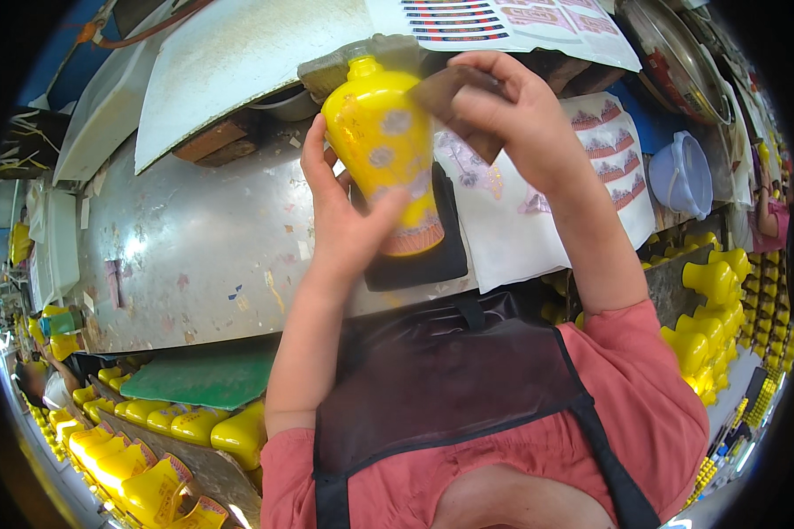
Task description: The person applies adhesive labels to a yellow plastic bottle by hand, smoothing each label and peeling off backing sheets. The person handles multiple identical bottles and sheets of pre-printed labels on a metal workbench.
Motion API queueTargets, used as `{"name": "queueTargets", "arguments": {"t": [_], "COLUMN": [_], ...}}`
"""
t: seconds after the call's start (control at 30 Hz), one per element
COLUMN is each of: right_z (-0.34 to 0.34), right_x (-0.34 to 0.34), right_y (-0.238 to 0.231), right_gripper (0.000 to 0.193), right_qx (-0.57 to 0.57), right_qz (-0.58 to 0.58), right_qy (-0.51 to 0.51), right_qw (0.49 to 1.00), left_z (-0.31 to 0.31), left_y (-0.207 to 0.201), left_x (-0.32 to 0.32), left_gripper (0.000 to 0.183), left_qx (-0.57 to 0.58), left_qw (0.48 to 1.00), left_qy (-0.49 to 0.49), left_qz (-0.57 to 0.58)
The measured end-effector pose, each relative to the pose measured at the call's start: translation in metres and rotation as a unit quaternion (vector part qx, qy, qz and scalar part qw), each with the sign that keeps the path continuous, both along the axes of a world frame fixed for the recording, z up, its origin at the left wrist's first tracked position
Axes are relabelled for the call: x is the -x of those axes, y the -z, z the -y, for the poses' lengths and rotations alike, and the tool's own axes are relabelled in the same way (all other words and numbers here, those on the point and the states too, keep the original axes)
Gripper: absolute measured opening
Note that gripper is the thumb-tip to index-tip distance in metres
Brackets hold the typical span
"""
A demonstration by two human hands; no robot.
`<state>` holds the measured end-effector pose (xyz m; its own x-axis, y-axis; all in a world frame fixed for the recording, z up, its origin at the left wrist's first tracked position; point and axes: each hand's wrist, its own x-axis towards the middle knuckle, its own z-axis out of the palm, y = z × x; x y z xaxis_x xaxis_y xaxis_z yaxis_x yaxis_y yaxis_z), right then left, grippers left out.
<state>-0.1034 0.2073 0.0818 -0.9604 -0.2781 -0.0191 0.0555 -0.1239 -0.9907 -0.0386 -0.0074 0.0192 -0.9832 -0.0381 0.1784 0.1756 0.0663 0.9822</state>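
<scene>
A glossy yellow bottle-shaped vase (366, 115) leans over the bench with its narrow neck pointing away from me. My left hand (344, 216) grips it along the left side, thumb across the front. Pinkish floral decals (406, 189) and grey patches mark its surface, and a patterned band (415, 236) circles the base. In my right hand (525, 115) is a thin dark brown flat scraper (445, 93), pinched between thumb and fingers, its edge at the vase's upper right shoulder. Motion blurs this scraper slightly. A black pad (454, 251) lies beneath the vase.
White decal sheets (512, 251) lie right of the pad, with more printed sheets (538, 26) at the back. A pale blue bucket (681, 176) stands at the right. Yellow vases (238, 432) fill racks on both sides. The metal bench (212, 238) carries paper scraps.
</scene>
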Motion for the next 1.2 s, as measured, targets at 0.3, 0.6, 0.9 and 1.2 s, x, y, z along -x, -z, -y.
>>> {"name": "queueTargets", "arguments": {"t": [0.3,0.6,0.9,1.2], "right_z": [0.023,0.014,0.021,0.01], "right_x": [0.0,-0.051,-0.036,-0.049], "right_y": [-0.003,0.033,0.024,0.051], "right_gripper": [0.028,0.028,0.034,0.025], "right_qx": [-0.344,-0.252,-0.224,-0.255], "right_qz": [-0.638,-0.607,-0.412,-0.541], "right_qy": [0.072,0.027,0.06,0.136], "right_qw": [0.685,0.753,0.881,0.79], "left_z": [0.005,0.006,0.005,0.018], "left_y": [0.021,0.023,0.024,0.035], "left_x": [-0.003,-0.01,-0.009,-0.019], "left_gripper": [0.097,0.082,0.081,0.069], "left_qx": [0.048,-0.008,0.036,-0.037], "left_qw": [0.998,1.0,0.998,0.999], "left_qy": [-0.014,0.0,-0.04,0.015], "left_qz": [-0.032,-0.002,-0.025,0.029]}}
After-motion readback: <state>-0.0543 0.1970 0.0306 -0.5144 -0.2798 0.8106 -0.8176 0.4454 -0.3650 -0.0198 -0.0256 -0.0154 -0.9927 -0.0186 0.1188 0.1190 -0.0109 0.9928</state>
